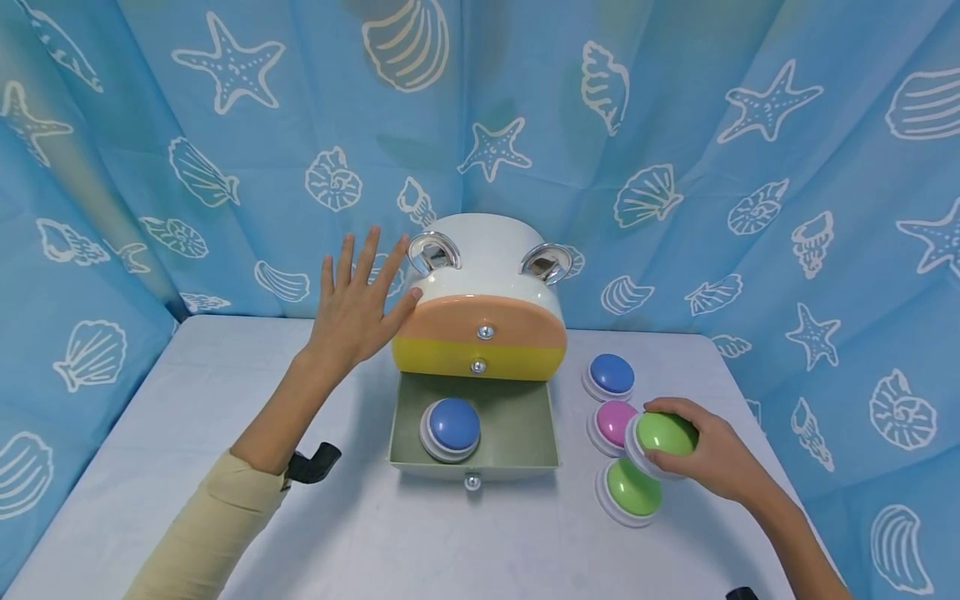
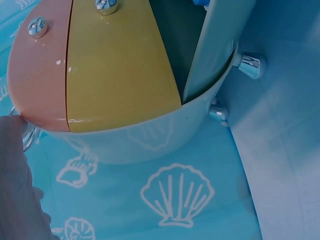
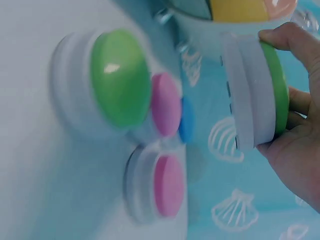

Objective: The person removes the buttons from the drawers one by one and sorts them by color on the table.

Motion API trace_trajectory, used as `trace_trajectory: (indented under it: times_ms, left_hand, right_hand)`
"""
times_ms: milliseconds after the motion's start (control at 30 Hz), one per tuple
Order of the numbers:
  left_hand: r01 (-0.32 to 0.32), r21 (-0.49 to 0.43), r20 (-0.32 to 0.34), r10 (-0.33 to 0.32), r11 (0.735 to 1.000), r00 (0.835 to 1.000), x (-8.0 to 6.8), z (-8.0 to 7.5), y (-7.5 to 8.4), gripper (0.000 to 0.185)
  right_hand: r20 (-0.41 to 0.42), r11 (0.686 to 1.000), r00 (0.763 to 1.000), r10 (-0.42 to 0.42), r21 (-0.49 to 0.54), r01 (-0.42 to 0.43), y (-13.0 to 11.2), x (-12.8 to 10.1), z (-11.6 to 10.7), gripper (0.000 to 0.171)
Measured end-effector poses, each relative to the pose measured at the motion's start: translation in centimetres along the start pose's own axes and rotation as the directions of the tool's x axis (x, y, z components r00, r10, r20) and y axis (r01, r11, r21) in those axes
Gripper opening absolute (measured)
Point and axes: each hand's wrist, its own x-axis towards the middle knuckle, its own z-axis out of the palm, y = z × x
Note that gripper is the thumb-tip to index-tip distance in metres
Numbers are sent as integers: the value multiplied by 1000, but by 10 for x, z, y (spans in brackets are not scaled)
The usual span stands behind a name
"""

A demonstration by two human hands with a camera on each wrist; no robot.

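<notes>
Nearest, the right hand [image 1: 712, 458] grips a green dome button [image 1: 663, 435], lifted and tilted above the white table [image 1: 225, 392]; its fingers curl round only the rim, so it could slip onto the second green button [image 1: 633, 490] or the pink button [image 1: 615, 422] beside it. The bottom drawer [image 1: 517, 429] stands pulled out with a blue button [image 1: 452, 425] inside. Farther back, the left hand [image 1: 356, 308] has its fingers spread flat, only the thumb touching the drawer cabinet [image 1: 483, 275], which might slide if bumped

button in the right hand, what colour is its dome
Green, on a white base: the button held in the right hand, clearest in the head view.
</notes>
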Motion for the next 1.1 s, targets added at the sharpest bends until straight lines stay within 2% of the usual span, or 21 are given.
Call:
trace_trajectory:
  times_ms: [267,467,767,1100]
  left_hand:
    - [-5,2,-2,5,1000,1000,1,1,0,70]
    - [7,8,12,-7,1000,1000,0,0,0,71]
    - [7,12,7,-7,1000,1000,0,0,-1,70]
    - [15,1,21,-15,1000,1000,0,-1,0,71]
  right_hand:
    - [-26,988,989,146,-47,-147,41,-30,0,64]
    - [-19,971,972,234,-53,-235,62,-45,9,66]
    - [-24,966,966,256,29,-255,85,-49,28,66]
    - [-21,965,965,261,31,-260,95,-44,39,68]
